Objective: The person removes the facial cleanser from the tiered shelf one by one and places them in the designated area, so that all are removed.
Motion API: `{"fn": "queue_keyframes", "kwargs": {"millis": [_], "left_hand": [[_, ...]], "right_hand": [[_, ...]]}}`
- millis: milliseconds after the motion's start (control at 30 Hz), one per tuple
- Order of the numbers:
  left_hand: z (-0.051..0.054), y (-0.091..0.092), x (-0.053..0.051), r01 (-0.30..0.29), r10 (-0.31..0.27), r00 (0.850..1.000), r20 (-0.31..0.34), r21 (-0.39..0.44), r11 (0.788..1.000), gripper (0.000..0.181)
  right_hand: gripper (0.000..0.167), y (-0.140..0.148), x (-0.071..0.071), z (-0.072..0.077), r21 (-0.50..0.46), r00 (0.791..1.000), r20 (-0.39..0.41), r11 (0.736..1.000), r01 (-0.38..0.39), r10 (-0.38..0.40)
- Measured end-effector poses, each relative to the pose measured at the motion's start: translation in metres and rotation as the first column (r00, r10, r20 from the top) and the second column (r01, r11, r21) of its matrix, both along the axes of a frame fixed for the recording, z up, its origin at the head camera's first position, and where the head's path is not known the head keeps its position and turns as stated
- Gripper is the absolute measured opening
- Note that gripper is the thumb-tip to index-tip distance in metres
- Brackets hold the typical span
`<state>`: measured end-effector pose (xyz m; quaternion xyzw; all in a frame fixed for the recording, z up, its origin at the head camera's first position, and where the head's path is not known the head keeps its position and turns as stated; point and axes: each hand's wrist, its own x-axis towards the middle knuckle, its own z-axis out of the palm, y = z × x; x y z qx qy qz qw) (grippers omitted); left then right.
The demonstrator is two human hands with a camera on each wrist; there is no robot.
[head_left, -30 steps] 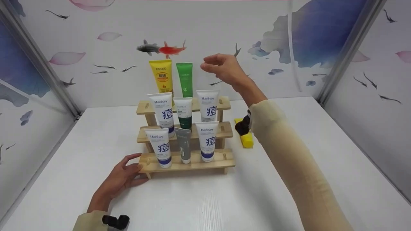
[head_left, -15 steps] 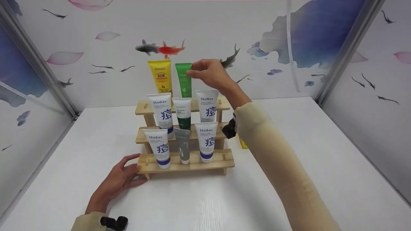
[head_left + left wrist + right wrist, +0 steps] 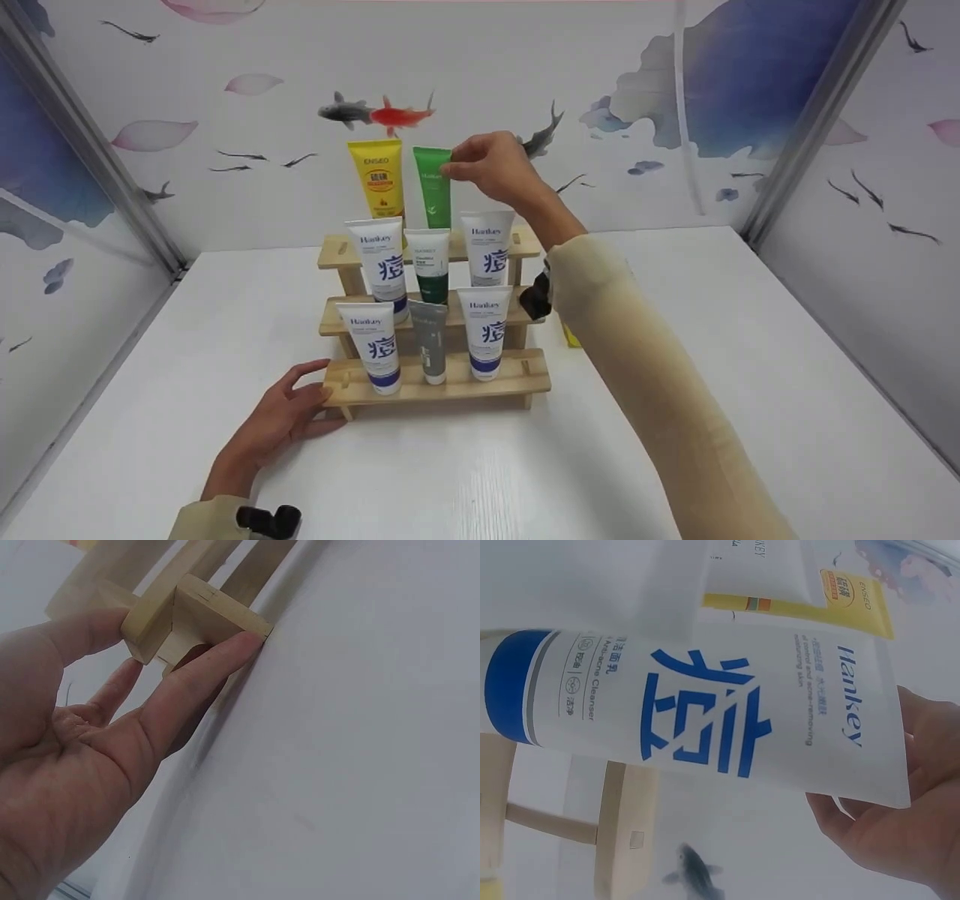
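Observation:
A three-tier wooden rack holds several squeeze tubes standing on their caps. On its top tier my right hand pinches the upper right corner of a green tube, beside a yellow tube. The green tube leans slightly. My left hand holds the left end of the bottom tier; in the left wrist view its fingers lie on both sides of the wooden end. A white tube with blue print fills the right wrist view and hides part of the right hand.
White tubes and a white-and-dark-green tube stand on the middle tier. Below them, a grey tube stands between two white ones. Another yellow tube lies on the table, mostly hidden by my right sleeve. A printed wall rises behind.
My right hand has moved left and slightly down from beside the rack's top and taken hold of the green tube, which now leans slightly. The left hand stays at the rack's end.

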<state>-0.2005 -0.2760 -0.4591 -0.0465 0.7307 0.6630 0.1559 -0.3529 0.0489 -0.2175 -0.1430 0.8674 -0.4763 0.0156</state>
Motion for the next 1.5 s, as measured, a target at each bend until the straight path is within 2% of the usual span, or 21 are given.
{"fn": "queue_keyframes", "kwargs": {"millis": [167, 333, 633, 900, 1267, 1500], "left_hand": [[-0.001, 0.001, -0.001, 0.000, 0.000, 1.000, 0.007, 0.018, 1.000, 0.064], [0.000, 0.001, -0.003, 0.012, -0.012, 1.000, 0.004, 0.030, 0.999, 0.064], [0.001, -0.002, -0.002, 0.015, -0.016, 1.000, 0.014, 0.061, 0.998, 0.065], [0.000, -0.001, -0.001, 0.003, -0.003, 1.000, -0.001, 0.049, 0.999, 0.068], [0.000, -0.001, -0.001, -0.007, 0.006, 1.000, 0.018, 0.073, 0.997, 0.071], [0.000, 0.000, -0.001, -0.011, 0.009, 1.000, 0.025, 0.051, 0.999, 0.073]], "right_hand": [[0.031, 0.001, 0.000, -0.001, -0.018, 1.000, -0.016, 1.000, 0.004, -0.005], [0.029, 0.011, -0.002, -0.002, -0.078, 0.999, -0.039, 0.997, -0.008, 0.005], [0.031, 0.047, -0.006, -0.007, -0.190, 0.996, -0.085, 0.982, -0.022, 0.006], [0.028, 0.082, -0.008, -0.011, -0.282, 0.994, -0.107, 0.959, -0.028, -0.003], [0.019, 0.127, -0.015, -0.028, -0.397, 0.995, -0.087, 0.918, 0.003, -0.041], [0.023, 0.155, -0.017, -0.045, -0.383, 0.994, -0.041, 0.920, 0.078, -0.101]]}}
